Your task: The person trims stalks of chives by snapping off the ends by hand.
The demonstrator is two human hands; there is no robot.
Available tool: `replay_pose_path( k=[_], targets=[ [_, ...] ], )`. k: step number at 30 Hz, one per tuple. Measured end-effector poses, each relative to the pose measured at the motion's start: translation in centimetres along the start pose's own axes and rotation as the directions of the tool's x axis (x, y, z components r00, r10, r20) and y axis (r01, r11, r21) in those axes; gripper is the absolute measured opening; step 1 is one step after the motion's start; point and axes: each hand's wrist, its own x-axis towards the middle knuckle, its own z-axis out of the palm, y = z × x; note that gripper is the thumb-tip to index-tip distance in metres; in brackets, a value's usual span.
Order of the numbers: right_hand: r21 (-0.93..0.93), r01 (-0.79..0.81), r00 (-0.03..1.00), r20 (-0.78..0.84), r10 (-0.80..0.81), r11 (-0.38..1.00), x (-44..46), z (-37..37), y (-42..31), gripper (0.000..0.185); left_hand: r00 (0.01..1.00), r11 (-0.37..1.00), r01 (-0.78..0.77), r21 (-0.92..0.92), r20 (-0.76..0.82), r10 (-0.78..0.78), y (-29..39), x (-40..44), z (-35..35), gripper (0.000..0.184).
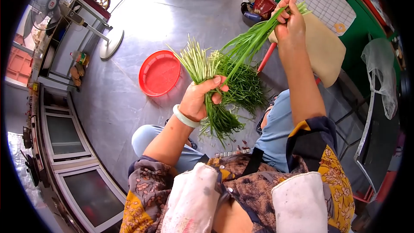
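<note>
My left hand [206,97], with a pale bangle at the wrist, is wrapped round a thick bunch of green stalks [199,62]. Their pale ends point up and away, and the dark green leaves hang below the fist. Raised at the upper right, my right hand [290,19] grips a smaller bunch of long green leaves [254,39], which slant down to the left toward the first bunch. Beyond my left hand, a loose pile of greens [246,86] lies on the floor. A round red basin [159,73] rests on the floor to the left of the bunch.
A chair [321,43] with a cream seat stands at the right, beside a hanging plastic bag [381,73]. Behind my right hand sits a container with packets [263,6]. A standing fan [54,3] is at the upper left, above glass-fronted cabinets [67,133].
</note>
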Motion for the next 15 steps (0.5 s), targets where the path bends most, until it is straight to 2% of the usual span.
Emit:
replay_pose_path(
  k=[3,9,10,14,15],
  targets=[
    [0.001,-0.002,0.998,0.065,0.002,1.000,0.7,-0.7,0.0,0.016,0.999,0.999,0.013,0.039,0.029,-0.014,0.6,-0.1,-0.2,0.016],
    [-0.155,0.099,0.991,-0.076,-0.111,0.983,0.0,-0.4,-0.4,0.016,0.998,0.996,0.046,0.083,0.038,-0.049,0.0,0.3,-0.9,0.013],
    [-0.188,0.112,0.988,-0.084,-0.130,0.976,-0.3,-0.1,-0.5,0.016,0.999,0.997,0.045,0.069,0.023,-0.047,-0.3,0.2,-0.8,0.012],
    [-0.338,0.204,0.971,-0.051,-0.234,0.919,-2.9,3.7,-0.4,0.022,0.986,0.983,-0.062,-0.175,-0.162,0.033,-1.1,1.0,-1.5,0.009],
    [-0.354,0.234,0.968,-0.003,-0.251,0.905,-3.5,4.8,-0.5,0.023,0.977,0.975,-0.096,-0.199,-0.204,0.055,-1.4,1.5,-2.0,0.010]
  ],
)
